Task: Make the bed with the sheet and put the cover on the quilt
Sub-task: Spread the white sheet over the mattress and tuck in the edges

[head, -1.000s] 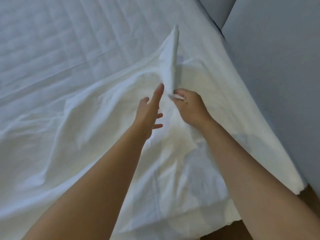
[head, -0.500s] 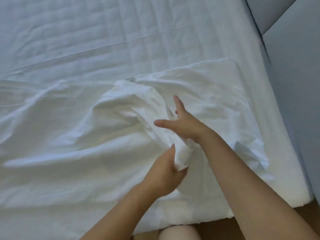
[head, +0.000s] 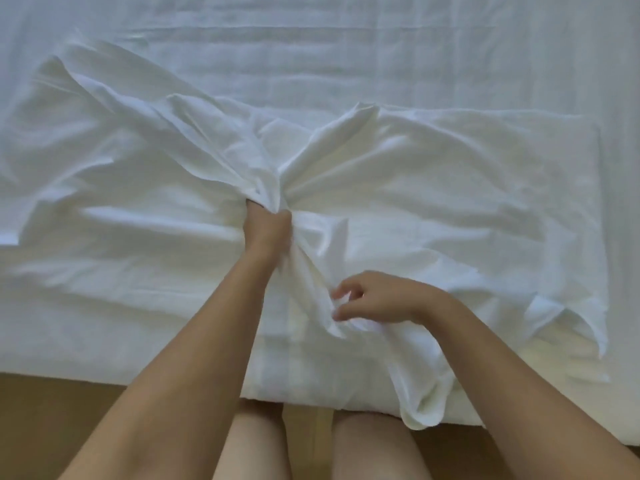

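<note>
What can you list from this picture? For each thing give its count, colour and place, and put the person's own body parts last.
Sheet: one, white, crumpled across the mattress, a fold hanging over the near edge.
Mattress: one, white, quilted, filling the upper view.
Floor: one, brown wood, along the bottom.
Left hand: one, at centre, fist closed on bunched sheet.
Right hand: one, right of centre, fingers pinching a sheet fold.
Legs: two, bare, at the bottom beside the bed.

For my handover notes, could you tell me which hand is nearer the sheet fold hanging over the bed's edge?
Right. The right hand pinches the sheet just above the hanging fold; the left hand grips bunched cloth farther up the bed.
</note>
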The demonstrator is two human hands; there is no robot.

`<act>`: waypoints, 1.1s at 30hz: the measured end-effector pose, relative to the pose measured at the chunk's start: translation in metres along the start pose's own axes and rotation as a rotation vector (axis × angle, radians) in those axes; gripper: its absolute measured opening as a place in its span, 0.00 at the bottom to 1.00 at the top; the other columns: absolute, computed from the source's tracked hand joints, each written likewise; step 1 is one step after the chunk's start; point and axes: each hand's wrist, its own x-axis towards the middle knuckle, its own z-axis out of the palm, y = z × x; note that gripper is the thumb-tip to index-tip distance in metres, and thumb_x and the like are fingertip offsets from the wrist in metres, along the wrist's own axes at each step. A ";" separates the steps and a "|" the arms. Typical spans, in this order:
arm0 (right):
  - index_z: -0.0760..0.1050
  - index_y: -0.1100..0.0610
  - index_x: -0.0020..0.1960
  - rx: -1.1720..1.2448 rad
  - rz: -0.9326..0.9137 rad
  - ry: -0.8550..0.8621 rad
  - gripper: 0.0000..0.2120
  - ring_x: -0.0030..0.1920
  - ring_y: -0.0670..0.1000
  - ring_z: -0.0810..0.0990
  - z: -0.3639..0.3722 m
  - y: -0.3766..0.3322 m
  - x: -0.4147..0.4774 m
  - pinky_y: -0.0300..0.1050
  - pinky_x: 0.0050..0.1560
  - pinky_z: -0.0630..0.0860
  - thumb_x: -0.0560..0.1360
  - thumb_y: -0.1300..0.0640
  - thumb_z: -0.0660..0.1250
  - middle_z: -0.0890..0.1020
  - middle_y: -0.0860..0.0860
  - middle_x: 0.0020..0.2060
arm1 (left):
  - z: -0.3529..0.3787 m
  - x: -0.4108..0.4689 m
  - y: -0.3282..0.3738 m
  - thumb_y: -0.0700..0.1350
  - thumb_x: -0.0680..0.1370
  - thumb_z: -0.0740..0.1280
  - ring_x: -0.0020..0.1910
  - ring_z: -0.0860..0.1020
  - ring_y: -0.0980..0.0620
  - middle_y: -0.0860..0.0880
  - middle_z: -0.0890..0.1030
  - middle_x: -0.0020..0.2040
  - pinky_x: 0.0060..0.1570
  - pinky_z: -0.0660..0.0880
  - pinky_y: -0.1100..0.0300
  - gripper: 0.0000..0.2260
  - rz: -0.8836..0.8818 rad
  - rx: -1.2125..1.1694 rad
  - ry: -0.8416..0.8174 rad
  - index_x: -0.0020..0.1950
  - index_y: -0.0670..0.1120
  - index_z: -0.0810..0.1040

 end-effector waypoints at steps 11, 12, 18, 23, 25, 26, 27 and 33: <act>0.50 0.50 0.76 -0.008 -0.194 0.156 0.40 0.56 0.54 0.74 0.095 -0.164 0.134 0.45 0.53 0.72 0.71 0.54 0.67 0.73 0.54 0.63 | -0.134 -0.137 -0.086 0.42 0.75 0.65 0.42 0.80 0.56 0.55 0.82 0.41 0.44 0.77 0.60 0.05 -0.131 0.076 -0.397 0.45 0.52 0.78; 0.51 0.52 0.76 -0.085 -0.186 0.152 0.35 0.53 0.55 0.75 0.111 -0.170 0.140 0.45 0.49 0.71 0.73 0.60 0.63 0.75 0.55 0.59 | -0.154 -0.128 -0.094 0.45 0.75 0.68 0.43 0.81 0.58 0.56 0.83 0.43 0.47 0.76 0.62 0.03 -0.170 0.038 -0.425 0.46 0.54 0.79; 0.59 0.48 0.73 -0.266 -0.182 0.084 0.29 0.54 0.57 0.76 0.162 -0.186 0.159 0.49 0.54 0.73 0.74 0.63 0.57 0.78 0.53 0.58 | -0.250 0.020 -0.123 0.62 0.69 0.70 0.63 0.72 0.45 0.48 0.70 0.68 0.55 0.73 0.50 0.41 -0.322 -0.245 -0.066 0.75 0.46 0.59; 0.73 0.50 0.51 -0.157 -0.118 0.079 0.07 0.48 0.50 0.77 0.171 -0.209 0.174 0.42 0.48 0.72 0.74 0.51 0.66 0.79 0.47 0.47 | -0.251 0.119 -0.104 0.47 0.64 0.69 0.54 0.77 0.43 0.47 0.76 0.54 0.56 0.76 0.47 0.26 -0.119 -0.281 -0.060 0.59 0.44 0.67; 0.73 0.53 0.54 0.219 -0.077 0.514 0.14 0.50 0.50 0.77 0.165 -0.231 0.190 0.41 0.48 0.73 0.73 0.47 0.69 0.78 0.50 0.50 | -0.262 0.121 -0.108 0.42 0.69 0.65 0.49 0.78 0.43 0.48 0.77 0.48 0.51 0.76 0.51 0.17 -0.009 -0.227 -0.079 0.56 0.45 0.69; 0.70 0.53 0.59 0.339 -0.059 0.693 0.20 0.54 0.51 0.75 0.160 -0.246 0.202 0.41 0.52 0.73 0.72 0.46 0.70 0.76 0.51 0.55 | -0.272 0.115 -0.117 0.40 0.72 0.63 0.47 0.78 0.44 0.49 0.77 0.46 0.48 0.76 0.55 0.14 0.032 -0.180 -0.103 0.57 0.46 0.70; 0.64 0.51 0.67 0.394 -0.040 0.756 0.29 0.61 0.52 0.72 0.155 -0.265 0.215 0.44 0.58 0.72 0.71 0.44 0.70 0.71 0.53 0.63 | -0.284 0.102 -0.128 0.39 0.74 0.61 0.44 0.78 0.46 0.50 0.78 0.45 0.43 0.74 0.58 0.13 0.058 -0.126 -0.141 0.59 0.47 0.69; 0.49 0.51 0.77 0.044 -0.020 0.426 0.41 0.64 0.57 0.73 0.209 -0.361 0.305 0.43 0.59 0.70 0.71 0.61 0.67 0.70 0.57 0.67 | -0.363 0.037 -0.220 0.38 0.77 0.63 0.48 0.78 0.57 0.54 0.80 0.50 0.46 0.76 0.63 0.14 -0.146 -0.157 -0.412 0.60 0.51 0.73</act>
